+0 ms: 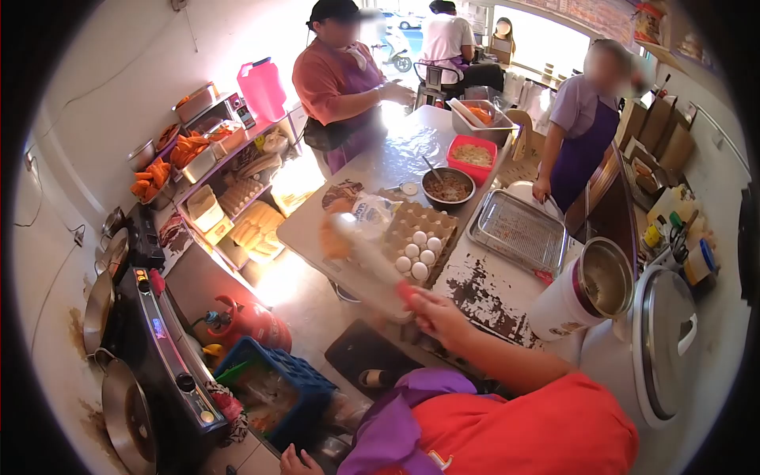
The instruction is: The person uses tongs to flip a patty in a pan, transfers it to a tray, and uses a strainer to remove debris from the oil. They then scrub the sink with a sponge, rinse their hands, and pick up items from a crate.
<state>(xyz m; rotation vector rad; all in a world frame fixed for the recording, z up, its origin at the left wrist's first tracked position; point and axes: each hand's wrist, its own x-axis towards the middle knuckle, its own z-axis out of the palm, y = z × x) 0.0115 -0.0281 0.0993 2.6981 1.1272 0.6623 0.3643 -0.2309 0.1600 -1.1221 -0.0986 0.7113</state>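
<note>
My right hand (439,317) is closed around the red handle of a long whitish spatula-like tool (368,257), smeared by motion. An orange-brown blurred piece (334,236) shows at the tool's far end; whether it rests on the tool cannot be made out. Beyond the tool, a cardboard egg tray (431,218) holds several white eggs (419,252) on the table, beside a plastic bag (374,212). At the bottom edge, my left hand (299,461) is partly cut off, its visible fingers apart and holding nothing. Nearest to it is a blue crate (297,380).
A bowl of brown filling (448,188), a pink container (472,158) and a wire-rack tray (518,229) stand on the table. Woks (127,416) line the left; a red gas cylinder (249,324) is on the floor. Large pots (649,348) stand right. Three people are beyond.
</note>
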